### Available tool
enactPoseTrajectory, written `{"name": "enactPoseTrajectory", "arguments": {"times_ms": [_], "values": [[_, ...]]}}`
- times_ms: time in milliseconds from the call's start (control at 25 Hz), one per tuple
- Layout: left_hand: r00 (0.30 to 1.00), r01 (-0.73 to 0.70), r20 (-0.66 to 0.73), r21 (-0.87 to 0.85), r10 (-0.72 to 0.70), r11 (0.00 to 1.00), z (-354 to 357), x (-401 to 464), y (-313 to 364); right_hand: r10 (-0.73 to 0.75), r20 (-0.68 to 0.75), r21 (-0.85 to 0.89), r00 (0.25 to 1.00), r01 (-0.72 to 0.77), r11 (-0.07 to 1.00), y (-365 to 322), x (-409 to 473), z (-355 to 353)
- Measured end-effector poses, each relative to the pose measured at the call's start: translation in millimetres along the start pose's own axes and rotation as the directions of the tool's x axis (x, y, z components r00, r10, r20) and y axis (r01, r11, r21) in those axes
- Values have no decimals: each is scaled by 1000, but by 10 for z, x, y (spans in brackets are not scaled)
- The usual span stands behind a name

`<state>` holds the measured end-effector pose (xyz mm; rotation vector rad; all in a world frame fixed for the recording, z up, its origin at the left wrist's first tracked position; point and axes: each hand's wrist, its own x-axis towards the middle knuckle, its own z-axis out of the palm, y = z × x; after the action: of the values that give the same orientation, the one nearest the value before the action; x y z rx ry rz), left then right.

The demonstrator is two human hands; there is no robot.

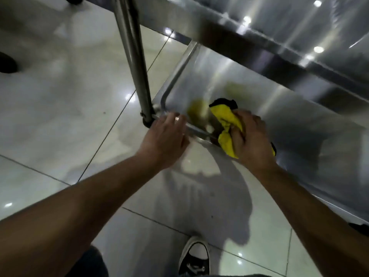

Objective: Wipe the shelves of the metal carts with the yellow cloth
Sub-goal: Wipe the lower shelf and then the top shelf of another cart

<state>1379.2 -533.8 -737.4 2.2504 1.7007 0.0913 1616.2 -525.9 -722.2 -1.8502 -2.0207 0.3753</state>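
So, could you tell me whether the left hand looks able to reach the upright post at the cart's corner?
Probably yes: the left hand rests open by the lower shelf's rim, beside the post, with nothing between them.

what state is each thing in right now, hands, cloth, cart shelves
yellow cloth: bunched, pressed on the lower shelf's near rim
right hand: grips the cloth
left hand: fingers extended, resting on the rim by the cart post
lower shelf: bare, shiny, reflecting the cloth
upper shelf: bare, shiny
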Motion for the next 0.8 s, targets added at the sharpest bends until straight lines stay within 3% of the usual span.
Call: {"name": "enactPoseTrajectory", "arguments": {"times_ms": [120,240,320,560,680,800], "values": [[1000,14,15,225,-18,974,337,360,-283,33,-74,-90,997,-40,995,264,503,236],[996,93,-16,192,-92,977,529,488,-360,118,-149,-102,982,-134,986,473,1032,372],[997,76,-41,215,-69,974,652,476,-363,129,-199,-137,972,-158,978,602,1239,460],[992,78,-106,131,-65,988,801,443,-418,142,-37,-143,989,-146,979,590,1479,942],[987,67,-148,10,-65,998,825,421,-432,-60,34,-130,998,64,989,190,1304,1215],[971,79,-203,-215,-124,973,781,418,-432,-361,172,-61,917,376,925,-2,1017,1310]]}}
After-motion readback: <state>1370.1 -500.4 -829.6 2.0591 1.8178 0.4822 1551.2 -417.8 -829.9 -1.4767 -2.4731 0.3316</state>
